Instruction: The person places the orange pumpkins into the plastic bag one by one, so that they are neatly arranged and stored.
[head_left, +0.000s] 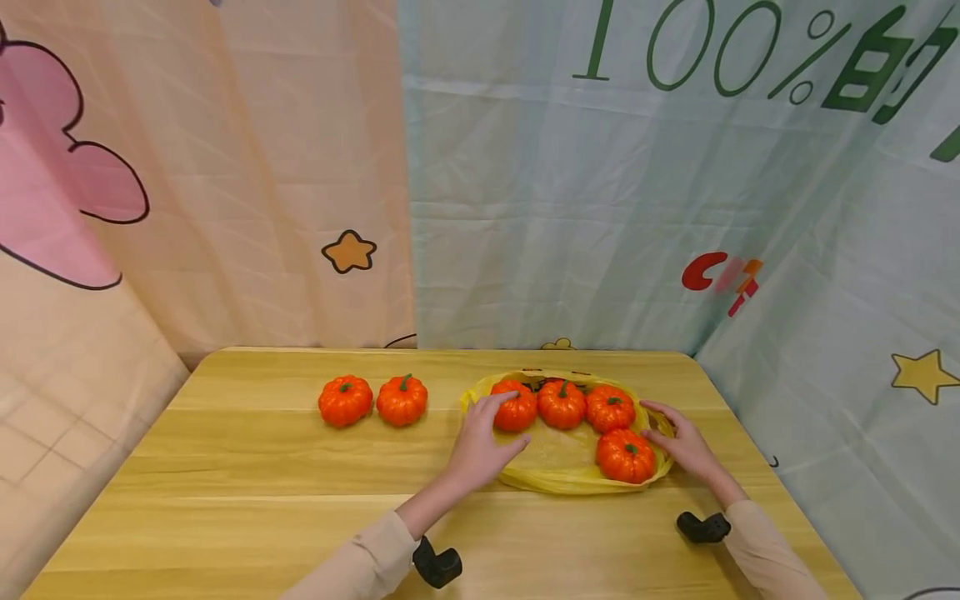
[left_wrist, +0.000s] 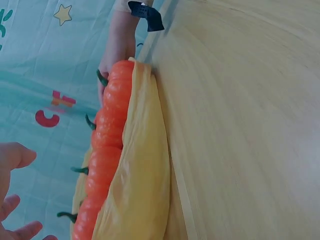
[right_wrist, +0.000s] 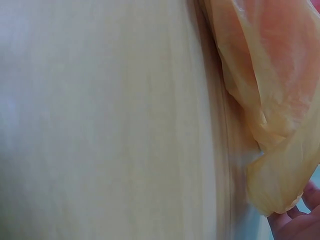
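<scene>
A yellow plastic bag lies spread on the table with its mouth up and its rim folded low. Several small orange pumpkins with green stems sit in it: a row along the back, with one pumpkin in the middle of that row, and another pumpkin at the front right. Over the bag's left side is my left hand, thumb and fingers spread, holding nothing; it partly covers the leftmost pumpkin. At the right end, my right hand grips the bag's rim between thumb and fingers.
Left of the bag, a pumpkin and a second pumpkin stand side by side on the wooden table. Printed cloth curtains hang behind the table and along both sides. Each wrist carries a black camera mount.
</scene>
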